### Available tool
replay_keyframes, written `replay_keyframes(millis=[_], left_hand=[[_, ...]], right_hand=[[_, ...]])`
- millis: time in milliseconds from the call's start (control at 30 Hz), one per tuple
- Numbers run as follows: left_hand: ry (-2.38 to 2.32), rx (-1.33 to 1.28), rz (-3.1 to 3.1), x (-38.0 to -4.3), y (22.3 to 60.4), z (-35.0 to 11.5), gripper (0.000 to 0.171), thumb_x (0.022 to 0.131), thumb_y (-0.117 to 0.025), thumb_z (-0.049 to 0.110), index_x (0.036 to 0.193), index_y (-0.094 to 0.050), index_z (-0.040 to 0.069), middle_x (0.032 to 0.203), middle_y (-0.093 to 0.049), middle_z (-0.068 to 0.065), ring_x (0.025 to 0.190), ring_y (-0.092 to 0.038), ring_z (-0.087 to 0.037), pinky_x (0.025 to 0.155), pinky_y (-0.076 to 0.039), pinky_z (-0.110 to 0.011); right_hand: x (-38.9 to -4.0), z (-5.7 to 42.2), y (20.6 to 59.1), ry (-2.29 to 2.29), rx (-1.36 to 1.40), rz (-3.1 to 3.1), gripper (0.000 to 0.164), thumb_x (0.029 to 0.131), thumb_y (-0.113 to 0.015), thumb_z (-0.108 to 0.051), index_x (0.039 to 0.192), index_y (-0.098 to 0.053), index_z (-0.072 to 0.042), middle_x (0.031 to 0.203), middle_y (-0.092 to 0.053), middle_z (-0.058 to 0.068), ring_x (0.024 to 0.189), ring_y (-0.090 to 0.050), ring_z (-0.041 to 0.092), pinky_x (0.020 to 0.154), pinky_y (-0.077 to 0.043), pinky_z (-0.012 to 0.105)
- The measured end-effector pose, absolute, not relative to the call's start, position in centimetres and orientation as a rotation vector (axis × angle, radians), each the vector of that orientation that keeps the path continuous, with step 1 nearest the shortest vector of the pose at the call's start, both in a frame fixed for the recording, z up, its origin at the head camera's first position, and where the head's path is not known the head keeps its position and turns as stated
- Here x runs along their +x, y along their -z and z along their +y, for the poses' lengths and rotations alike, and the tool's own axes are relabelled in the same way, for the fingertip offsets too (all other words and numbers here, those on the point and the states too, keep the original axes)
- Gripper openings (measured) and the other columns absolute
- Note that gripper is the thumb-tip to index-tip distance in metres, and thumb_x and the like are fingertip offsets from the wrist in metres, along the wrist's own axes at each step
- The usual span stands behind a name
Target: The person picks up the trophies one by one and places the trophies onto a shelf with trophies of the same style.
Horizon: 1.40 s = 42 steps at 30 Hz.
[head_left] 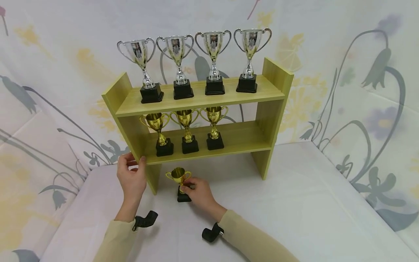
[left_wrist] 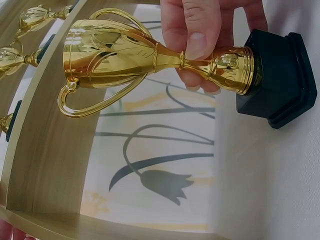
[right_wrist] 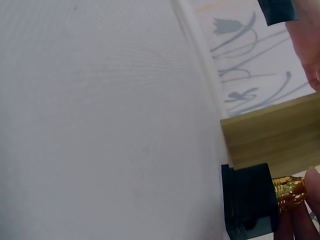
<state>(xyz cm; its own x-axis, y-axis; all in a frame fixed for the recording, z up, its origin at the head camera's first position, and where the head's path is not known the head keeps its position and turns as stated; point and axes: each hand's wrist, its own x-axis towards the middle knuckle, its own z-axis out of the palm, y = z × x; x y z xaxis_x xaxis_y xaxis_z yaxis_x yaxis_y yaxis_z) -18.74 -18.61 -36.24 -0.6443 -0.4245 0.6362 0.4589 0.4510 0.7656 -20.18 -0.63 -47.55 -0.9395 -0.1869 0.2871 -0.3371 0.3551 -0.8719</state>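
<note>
My right hand [head_left: 201, 193] pinches a small gold trophy cup [head_left: 178, 175] by its narrow stem, thumb on the near side. The cup is upright, low in front of the shelf's left part; whether its black base [right_wrist: 250, 202] touches the table I cannot tell. My left hand [head_left: 132, 178] grips the left side panel of the two-tier wooden shelf [head_left: 209, 154], thumb at the front edge and fingers on the outer side. Three gold trophies [head_left: 185, 118] stand in a row on the lower tier, left to middle. Several silver trophies [head_left: 213, 43] line the top tier.
A white cloth [head_left: 311, 196] covers the table under the shelf. Floral-patterned sheets [head_left: 343, 91] hang behind and at both sides. Beneath the lower tier, the shelf's side panels reach down to the table.
</note>
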Motion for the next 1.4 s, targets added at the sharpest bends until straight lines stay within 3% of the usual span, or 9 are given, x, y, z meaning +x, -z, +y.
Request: replay_keyframes(millis=[400, 733, 1000, 1400], left_hand=[[1.298, -0.031, -1.862, -18.8, 36.3, -18.5, 0.022, 0.090, -0.063, -0.006, 0.109, -0.057, -0.016, 0.096, -0.055, -0.026, 0.082, -0.052, -0.007, 0.066, -0.043, -0.018], [1.307, -0.039, -1.844, -18.9, 36.3, -18.5, 0.021, 0.089, -0.063, -0.007, 0.107, -0.057, -0.016, 0.094, -0.055, -0.023, 0.081, -0.052, -0.006, 0.066, -0.042, -0.017], [1.302, -0.033, -1.845, -18.9, 36.3, -18.6, 0.021, 0.089, -0.063, -0.007, 0.107, -0.057, -0.016, 0.093, -0.055, -0.020, 0.080, -0.053, -0.007, 0.065, -0.043, -0.018], [1.306, -0.035, -1.842, -18.9, 36.3, -18.6, 0.021, 0.089, -0.064, -0.007, 0.107, -0.057, -0.016, 0.093, -0.055, -0.022, 0.081, -0.053, -0.008, 0.065, -0.043, -0.018]], right_hand=[[-20.5, -0.4, 47.0, -1.718, 0.488, -2.464, 0.011, 0.086, -0.076, -0.011, 0.095, -0.075, -0.004, 0.092, -0.073, 0.003, 0.088, -0.066, 0.019, 0.072, -0.054, 0.028], [-20.3, -0.5, 46.4, -1.805, 0.434, -2.420, 0.010, 0.085, -0.077, -0.012, 0.092, -0.075, -0.005, 0.090, -0.072, 0.001, 0.093, -0.068, 0.023, 0.082, -0.055, 0.036], [-20.3, -0.6, 46.8, -1.883, 0.421, -2.366, 0.010, 0.085, -0.077, -0.009, 0.092, -0.074, -0.002, 0.091, -0.071, 0.005, 0.095, -0.069, 0.026, 0.076, -0.057, 0.028], [-20.2, -0.4, 46.7, -1.959, 0.400, -2.332, 0.012, 0.084, -0.078, -0.008, 0.091, -0.073, 0.000, 0.092, -0.070, 0.008, 0.092, -0.070, 0.029, 0.072, -0.058, 0.029]])
